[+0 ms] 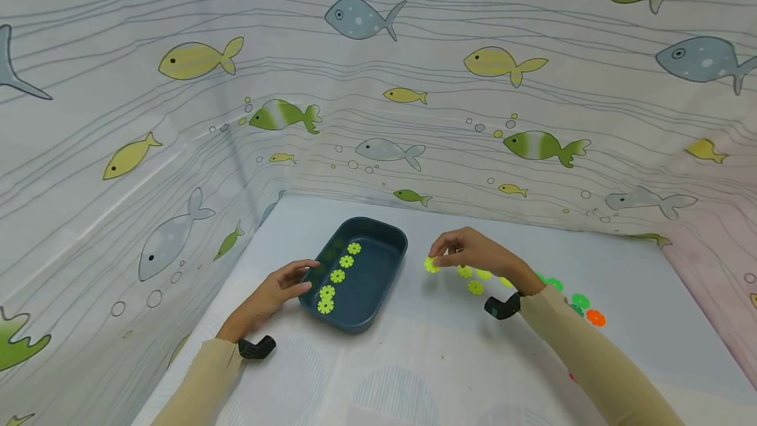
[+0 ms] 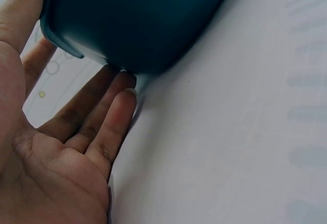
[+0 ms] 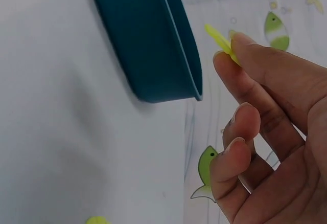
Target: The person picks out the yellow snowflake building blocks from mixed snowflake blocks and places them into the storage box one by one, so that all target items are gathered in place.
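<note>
A dark teal-blue rectangular tray [image 1: 378,281] with rounded corners stands on the table, and several notched yellow flower-shaped discs [image 1: 338,275] lie in a row along its left side. My left hand [image 1: 269,294] holds the tray's left edge. In the left wrist view its thumb [image 2: 23,14] reaches the rim and the other fingers meet the outer wall. To the right of the tray, my right hand [image 1: 473,252] pinches a yellow flower-shaped disc [image 3: 220,42] between thumb and index finger, above the table. Its other fingers are bent and hold nothing.
More yellow discs [image 1: 476,287] lie on the table under and beside my right hand. Green discs [image 1: 581,301] and an orange disc [image 1: 596,318] lie farther right, partly behind the forearm. A fish-patterned curtain [image 1: 437,123] borders the table at the back and sides.
</note>
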{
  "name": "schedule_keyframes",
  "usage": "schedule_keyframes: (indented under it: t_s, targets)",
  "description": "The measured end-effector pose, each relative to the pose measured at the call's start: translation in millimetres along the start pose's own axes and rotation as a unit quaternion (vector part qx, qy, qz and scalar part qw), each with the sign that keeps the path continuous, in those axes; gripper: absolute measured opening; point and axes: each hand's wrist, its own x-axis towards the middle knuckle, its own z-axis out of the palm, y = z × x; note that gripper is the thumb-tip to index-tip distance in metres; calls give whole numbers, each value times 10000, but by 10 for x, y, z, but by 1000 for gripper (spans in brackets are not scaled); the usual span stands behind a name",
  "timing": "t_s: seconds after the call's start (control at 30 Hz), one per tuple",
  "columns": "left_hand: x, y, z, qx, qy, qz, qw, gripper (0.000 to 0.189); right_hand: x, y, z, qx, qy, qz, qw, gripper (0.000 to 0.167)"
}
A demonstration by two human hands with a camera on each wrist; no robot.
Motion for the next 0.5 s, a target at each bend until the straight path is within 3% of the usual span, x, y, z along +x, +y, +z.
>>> schedule_keyframes:
  t_s: [0.5]
  targets:
    - [-7,7,16,-24,-16,-42,10000,51,277,-219,64,-58,-427,-205,9989,12]
